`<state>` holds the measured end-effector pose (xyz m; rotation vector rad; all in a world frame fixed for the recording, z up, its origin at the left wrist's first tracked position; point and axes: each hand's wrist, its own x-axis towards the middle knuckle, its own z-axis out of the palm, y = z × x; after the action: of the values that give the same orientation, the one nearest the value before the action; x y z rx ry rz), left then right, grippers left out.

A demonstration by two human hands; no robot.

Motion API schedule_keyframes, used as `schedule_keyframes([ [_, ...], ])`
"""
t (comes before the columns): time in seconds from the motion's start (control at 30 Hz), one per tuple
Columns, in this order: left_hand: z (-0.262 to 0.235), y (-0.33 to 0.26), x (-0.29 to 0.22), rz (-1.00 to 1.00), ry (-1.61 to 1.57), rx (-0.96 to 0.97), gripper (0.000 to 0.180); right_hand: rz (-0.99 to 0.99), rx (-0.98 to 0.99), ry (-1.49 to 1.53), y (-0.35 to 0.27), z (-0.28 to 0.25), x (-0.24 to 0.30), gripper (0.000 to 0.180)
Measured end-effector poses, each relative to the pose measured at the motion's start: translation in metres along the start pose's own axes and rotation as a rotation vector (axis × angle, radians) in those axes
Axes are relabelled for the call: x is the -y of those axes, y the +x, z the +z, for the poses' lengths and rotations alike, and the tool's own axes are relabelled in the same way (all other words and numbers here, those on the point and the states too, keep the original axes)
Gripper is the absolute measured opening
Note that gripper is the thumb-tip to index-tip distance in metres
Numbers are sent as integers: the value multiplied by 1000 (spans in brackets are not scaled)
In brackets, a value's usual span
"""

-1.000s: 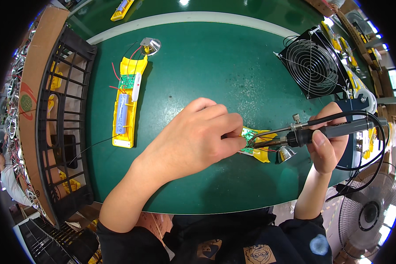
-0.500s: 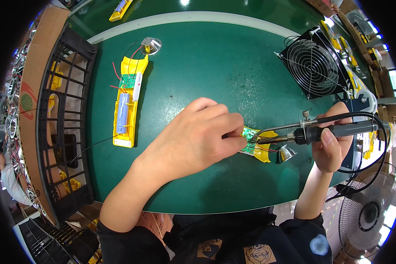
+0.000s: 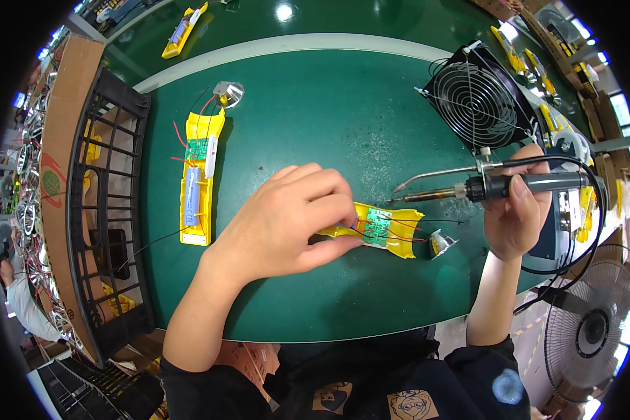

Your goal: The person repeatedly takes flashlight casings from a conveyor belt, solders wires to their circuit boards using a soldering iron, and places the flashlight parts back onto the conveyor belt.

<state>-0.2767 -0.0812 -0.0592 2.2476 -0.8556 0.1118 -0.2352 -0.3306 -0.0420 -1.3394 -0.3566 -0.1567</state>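
Observation:
My left hand (image 3: 287, 220) is closed around the left part of a yellow flashlight housing half (image 3: 402, 245), covering that end. Thin wires come out by its fingertips. A green circuit board (image 3: 379, 225) sits in the housing, with red and black wires running to a silver reflector (image 3: 441, 243) at its right. My right hand (image 3: 516, 213) grips a soldering iron (image 3: 497, 189) with a curved metal feed tube above its tip. The tip is above the board and apart from it. Another yellow housing (image 3: 204, 234) with a blue battery cell (image 3: 192, 196) lies at the left, its reflector (image 3: 229, 94) at the top.
A black fan with a wire guard (image 3: 476, 101) stands at the far right of the green table (image 3: 294, 98). A black plastic crate (image 3: 112, 210) borders the left side. The iron's cable (image 3: 602, 224) loops at the right, above a floor fan (image 3: 588, 332).
The soldering iron has lifted away from the board. My left hand has shifted left, uncovering more of the board. The whole view has shifted slightly.

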Motion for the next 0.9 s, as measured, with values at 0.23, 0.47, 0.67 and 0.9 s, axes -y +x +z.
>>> schedule_keyframes([
  [0.23, 11, 1, 3, 8, -179, -51, 15, 40, -16, 6, 3, 1, -1, 19],
  [0.47, 7, 3, 2, -41, -238, 0, 13, 62, -62, 38, 4, 1, 1, 21],
  [0.67, 5, 5, -4, -2, -125, 75, 8, 48, -75, 1, 5, 5, 1, 15],
  [0.9, 5, 3, -5, -40, -116, 121, 7, 34, -74, 14, 6, 3, -1, 16],
])
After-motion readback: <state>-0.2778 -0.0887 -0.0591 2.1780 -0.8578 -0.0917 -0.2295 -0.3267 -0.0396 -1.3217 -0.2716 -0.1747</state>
